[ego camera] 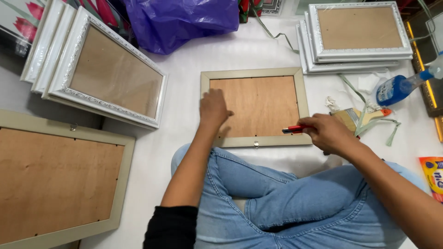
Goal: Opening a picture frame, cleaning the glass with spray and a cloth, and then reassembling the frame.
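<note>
White sheet [184,138] — red tool [295,129] points left, lying level; frame [256,107] landscape.

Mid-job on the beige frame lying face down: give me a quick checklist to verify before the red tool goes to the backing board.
1. Left hand flat on the backing board, steadying it: ok.
2. Right hand grips the red tool: ok.
3. Tool tip at the beige frame, right inner edge: ok.
4. Blade or tip type: cannot tell.
5. Left fingers clear of the tool: ok, they rest at the opposite side.
6. Brush and blue bottle lie off the frame: ok.
</note>
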